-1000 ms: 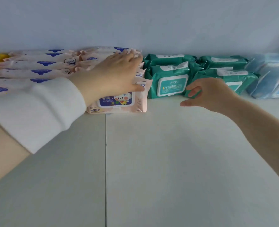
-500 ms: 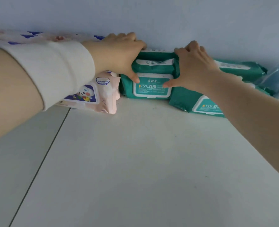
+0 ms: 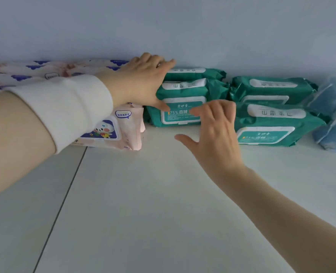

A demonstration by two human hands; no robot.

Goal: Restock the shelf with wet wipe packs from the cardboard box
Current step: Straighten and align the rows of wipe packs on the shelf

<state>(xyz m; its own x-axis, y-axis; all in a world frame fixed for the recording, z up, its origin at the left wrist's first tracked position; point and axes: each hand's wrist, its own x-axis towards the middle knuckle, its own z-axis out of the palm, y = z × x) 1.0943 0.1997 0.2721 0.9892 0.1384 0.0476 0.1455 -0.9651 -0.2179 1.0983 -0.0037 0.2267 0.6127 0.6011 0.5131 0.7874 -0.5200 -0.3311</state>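
Green wet wipe packs [image 3: 183, 119] stand in a row against the back wall of the white shelf [image 3: 153, 203]. My left hand [image 3: 141, 85] spans the left end of this row, fingers over the tops, thumb on the front pack's label. My right hand [image 3: 216, 133] hovers in front of the same pack with fingers loosely spread, fingertips at its label, holding nothing. A second row of green packs [image 3: 271, 133] stands just to the right. The cardboard box is out of view.
Pink wipe packs [image 3: 108, 133] with a cartoon label sit to the left, partly behind my white sleeve. Blue packs [image 3: 334, 123] stand at the far right. The pale wall [image 3: 183, 26] rises right behind the packs. A seam runs through the shelf surface at the left.
My left hand moved from the pink packs onto the green row. My right hand first reached to the green row's right end, then drew back toward me and let go.
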